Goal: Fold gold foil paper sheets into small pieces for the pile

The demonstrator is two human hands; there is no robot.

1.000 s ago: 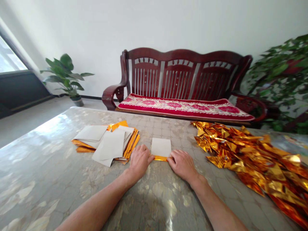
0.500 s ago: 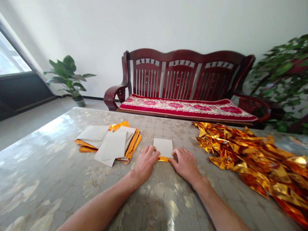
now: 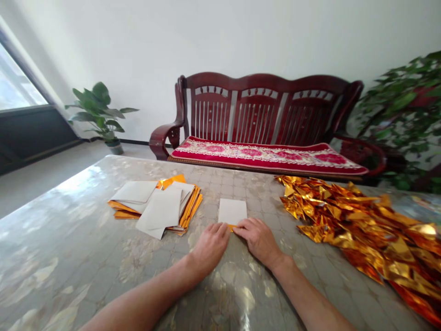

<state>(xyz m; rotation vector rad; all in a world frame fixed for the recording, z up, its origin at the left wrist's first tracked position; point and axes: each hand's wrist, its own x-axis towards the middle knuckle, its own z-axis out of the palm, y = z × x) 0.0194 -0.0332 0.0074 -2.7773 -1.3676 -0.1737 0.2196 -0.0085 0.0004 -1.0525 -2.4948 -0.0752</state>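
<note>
On the marble-patterned tabletop a single sheet of gold foil paper lies white side up, straight ahead of the person. Both hands meet at its near edge: the left hand and the right hand have drawn together since a second ago, when they sat at the two near corners with a wider gold strip showing between them. Now only a sliver of gold shows between the fingertips, so the folded-up near edge looks pressed flatter and narrower, and the hands have closed toward the middle of that crease. The grip of each hand reads as fingertips pressed down on the folded edge against the tabletop rather than lifting it; whether thumb and finger actually pinch the foil is hidden by the knuckles. The sheet itself has stayed in place. To the left, near but apart from it, sits a stack of unfolded foil sheets, mostly white side up with orange-gold edges. To the right spreads a heap of folded gold pieces. Behind the tabletop stand a red wooden bench and a potted plant.
</note>
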